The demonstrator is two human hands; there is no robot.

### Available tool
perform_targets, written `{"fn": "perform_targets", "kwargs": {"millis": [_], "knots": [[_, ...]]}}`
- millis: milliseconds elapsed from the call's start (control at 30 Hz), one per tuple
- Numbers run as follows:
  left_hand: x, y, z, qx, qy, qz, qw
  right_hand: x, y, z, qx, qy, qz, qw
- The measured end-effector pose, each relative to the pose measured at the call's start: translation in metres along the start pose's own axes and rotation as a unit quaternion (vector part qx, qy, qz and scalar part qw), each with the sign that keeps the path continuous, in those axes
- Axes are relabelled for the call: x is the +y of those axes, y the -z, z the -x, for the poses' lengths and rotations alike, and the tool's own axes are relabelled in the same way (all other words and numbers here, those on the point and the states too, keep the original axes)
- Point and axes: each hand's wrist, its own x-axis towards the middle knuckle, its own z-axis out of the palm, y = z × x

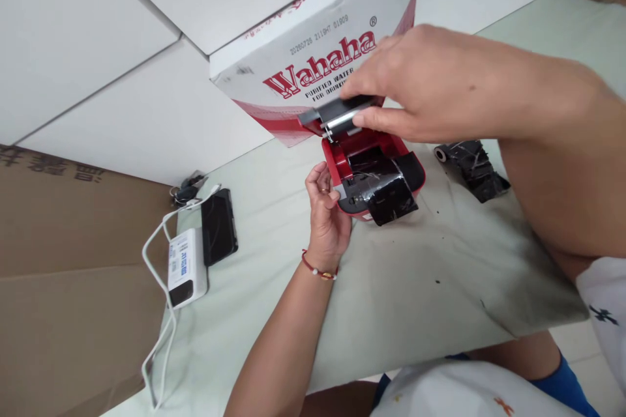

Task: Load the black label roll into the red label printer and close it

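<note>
A small red printer (374, 176) sits on a pale green cloth (401, 273), its grey lid (337, 114) raised. Black ribbon or film (388, 199) hangs out of its open bay. My right hand (415, 85) pinches the raised lid from above, fingers closed on it. My left hand (325, 212), with a red bead bracelet at the wrist, rests curled against the printer's left front corner, steadying it.
A white and red Wahaha carton (313, 45) leans behind the printer. A black roll (469, 166) lies to the right. At the left lie a black phone (218, 227), a white power bank (186, 267) with cable, and keys (186, 190). Brown cardboard (59, 260) covers the floor.
</note>
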Motion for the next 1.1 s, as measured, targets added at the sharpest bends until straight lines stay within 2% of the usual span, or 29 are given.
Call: {"fn": "perform_targets", "kwargs": {"millis": [33, 100, 167, 233, 333, 600, 733, 867, 1000, 1100], "knots": [[-0.001, 0.0, 0.0, 0.001, -0.003, 0.002, 1.0, -0.003, 0.002, 0.004, -0.009, 0.009, 0.059, 0.998], [-0.001, -0.002, 0.001, -0.001, -0.016, 0.007, 1.0, -0.011, 0.005, 0.01, -0.077, 0.023, 0.151, 0.985], [-0.002, -0.004, 0.002, -0.004, -0.033, 0.009, 0.999, -0.02, 0.005, 0.014, -0.161, 0.031, 0.2, 0.966], [-0.002, -0.008, 0.003, -0.012, -0.047, -0.002, 0.999, -0.026, 0.003, 0.015, -0.207, 0.04, 0.244, 0.947], [0.0, -0.013, 0.003, -0.016, -0.066, -0.025, 0.997, -0.031, 0.0, 0.011, -0.201, 0.066, 0.277, 0.937], [0.003, -0.01, 0.004, -0.015, -0.044, -0.039, 0.998, -0.032, -0.007, 0.01, -0.16, 0.09, 0.233, 0.955], [0.001, -0.004, 0.002, -0.021, -0.048, -0.048, 0.997, -0.025, -0.007, 0.012, -0.143, 0.061, 0.198, 0.968], [0.002, -0.002, 0.0, -0.018, -0.023, -0.032, 0.999, -0.023, -0.004, 0.013, -0.131, 0.05, 0.175, 0.975], [0.005, -0.002, 0.0, -0.003, -0.013, -0.03, 0.999, -0.034, 0.002, 0.016, -0.118, 0.077, 0.126, 0.982], [0.007, -0.001, -0.001, 0.003, -0.01, -0.041, 0.999, -0.042, 0.007, 0.019, -0.13, 0.086, 0.078, 0.985]]}}
